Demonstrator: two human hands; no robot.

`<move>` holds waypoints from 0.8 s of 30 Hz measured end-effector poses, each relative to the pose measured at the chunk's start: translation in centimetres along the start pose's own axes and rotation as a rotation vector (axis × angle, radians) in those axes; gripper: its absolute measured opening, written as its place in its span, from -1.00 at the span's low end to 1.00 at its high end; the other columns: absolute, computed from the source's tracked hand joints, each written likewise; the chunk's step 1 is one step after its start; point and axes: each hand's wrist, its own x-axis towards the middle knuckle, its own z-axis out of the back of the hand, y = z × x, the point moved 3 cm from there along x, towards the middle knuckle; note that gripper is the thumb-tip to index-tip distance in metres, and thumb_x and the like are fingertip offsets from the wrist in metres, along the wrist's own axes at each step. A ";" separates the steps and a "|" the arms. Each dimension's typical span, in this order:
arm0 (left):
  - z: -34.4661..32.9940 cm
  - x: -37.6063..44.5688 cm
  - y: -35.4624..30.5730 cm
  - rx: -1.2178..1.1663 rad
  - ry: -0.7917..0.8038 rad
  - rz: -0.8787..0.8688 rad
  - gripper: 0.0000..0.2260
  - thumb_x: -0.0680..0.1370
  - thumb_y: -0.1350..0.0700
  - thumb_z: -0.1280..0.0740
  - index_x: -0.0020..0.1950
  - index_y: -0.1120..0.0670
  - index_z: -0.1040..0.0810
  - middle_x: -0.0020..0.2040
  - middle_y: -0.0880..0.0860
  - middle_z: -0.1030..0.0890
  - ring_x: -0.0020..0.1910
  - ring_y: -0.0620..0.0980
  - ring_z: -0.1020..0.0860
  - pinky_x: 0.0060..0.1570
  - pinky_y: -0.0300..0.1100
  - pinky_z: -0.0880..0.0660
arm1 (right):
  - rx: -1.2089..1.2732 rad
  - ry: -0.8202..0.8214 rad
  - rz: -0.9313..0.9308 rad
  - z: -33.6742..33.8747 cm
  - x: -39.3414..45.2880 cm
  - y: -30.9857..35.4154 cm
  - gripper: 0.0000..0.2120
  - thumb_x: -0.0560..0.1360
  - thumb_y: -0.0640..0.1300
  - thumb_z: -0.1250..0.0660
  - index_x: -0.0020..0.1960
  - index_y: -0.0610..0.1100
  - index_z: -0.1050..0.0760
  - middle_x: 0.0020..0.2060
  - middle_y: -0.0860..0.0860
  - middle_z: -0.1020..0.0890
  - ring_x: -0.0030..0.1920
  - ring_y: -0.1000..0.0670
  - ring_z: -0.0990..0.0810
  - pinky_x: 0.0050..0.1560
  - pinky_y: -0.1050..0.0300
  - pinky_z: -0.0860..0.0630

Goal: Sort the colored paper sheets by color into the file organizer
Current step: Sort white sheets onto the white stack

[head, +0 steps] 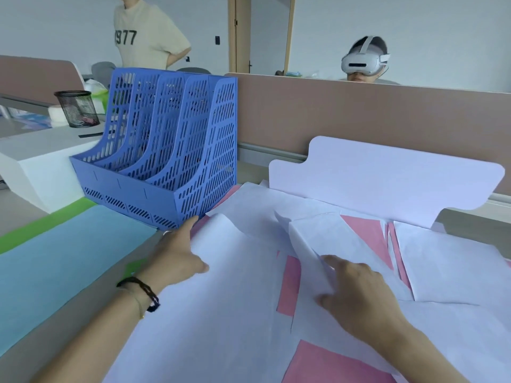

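A: Biggest thing first?
B: Desk [27, 217], mostly covered. White paper sheets [235, 299] overlap in a loose heap, pink sheets [331, 363] peeking out underneath, edges at mixed angles, no common long axis. Thin, matte, some curled or creased.
A: Other colors?
B: Blue sheet [55, 266] flat at left, long axis running away toward the organizer, green sheet [41, 225] poking out from under it.
A: Organizer?
B: Blue file organizer [166, 150], perforated plastic, upright at the heap's far-left corner, slots opening toward the near left. Contents hard to make out through the holes.
A: Hands?
B: Left hand [177, 255] lies flat, fingers straight, on the white heap's left edge; fingertips partly hidden by paper. Right hand [356, 294] pinches a lifted white sheet's corner.
A: Rest?
B: White card flap [387, 178] against the partition [359, 114], mesh pen cup [77, 107] far left.
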 end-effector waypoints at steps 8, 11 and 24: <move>-0.4 -1.0 1.7 -0.733 0.055 0.068 -0.53 0.45 0.47 -0.44 0.28 0.09 -0.60 0.10 0.13 -0.73 0.00 0.17 -0.71 -0.03 -0.01 -0.63 | 0.402 -0.060 0.101 3.9 -0.7 2.6 -0.69 0.41 -0.15 -0.44 0.00 0.25 -0.58 -0.26 0.24 -0.65 -0.21 0.11 -0.64 -0.27 0.22 -0.55; -1.9 -1.3 2.4 -0.792 -0.038 0.085 -0.74 0.54 0.38 -0.40 0.15 0.11 -0.68 0.06 0.15 -0.74 -0.05 0.16 -0.71 -0.01 0.00 -0.62 | 0.408 -0.041 0.202 2.8 -1.2 6.3 -0.67 0.42 -0.10 -0.42 0.15 0.17 -0.59 -0.11 0.17 -0.70 -0.12 0.07 -0.64 -0.11 0.16 -0.58; -2.5 -1.2 3.0 -0.529 0.020 -0.030 -0.53 0.53 0.39 -0.37 0.26 -0.12 -0.59 0.00 -0.20 -0.73 0.09 -0.15 -0.65 -0.06 -0.25 -0.50 | 0.338 0.016 0.319 0.0 4.2 3.9 -0.71 0.53 -0.01 -0.39 0.25 0.14 -0.59 0.12 0.23 -0.67 0.10 0.16 -0.62 0.17 0.16 -0.53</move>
